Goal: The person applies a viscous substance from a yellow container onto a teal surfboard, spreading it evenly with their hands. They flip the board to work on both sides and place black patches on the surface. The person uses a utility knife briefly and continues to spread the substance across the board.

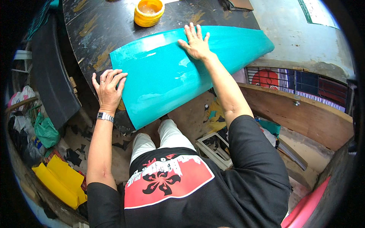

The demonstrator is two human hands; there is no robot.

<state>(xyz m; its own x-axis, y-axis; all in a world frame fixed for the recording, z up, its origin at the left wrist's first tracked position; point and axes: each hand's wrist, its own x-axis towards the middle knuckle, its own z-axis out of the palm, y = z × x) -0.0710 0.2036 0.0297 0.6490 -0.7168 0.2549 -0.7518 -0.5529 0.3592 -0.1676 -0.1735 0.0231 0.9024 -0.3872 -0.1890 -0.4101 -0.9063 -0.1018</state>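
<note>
A large teal sheet point(152, 83), smooth and shiny with glossy patches, lies across the dark worktable point(114, 22) and hangs over its near edge. My right hand point(197, 45) rests flat on the sheet's upper middle, fingers spread and holding nothing. At the sheet's left edge is my left hand point(108, 87), its fingers bent and apart, with the fingertips at the border. Whether those fingertips press on the sheet or only hover is hard to see. Beyond the sheet stands a yellow tub point(149, 15) with a pale brownish substance inside.
A black sheet point(53, 76) hangs left of the table. Yellow sheets point(61, 180) and a green plastic bag point(45, 131) lie at lower left. A pale plastic stool point(215, 150) stands by my legs. To the right run a wooden board point(304, 117) and a barred window point(296, 81).
</note>
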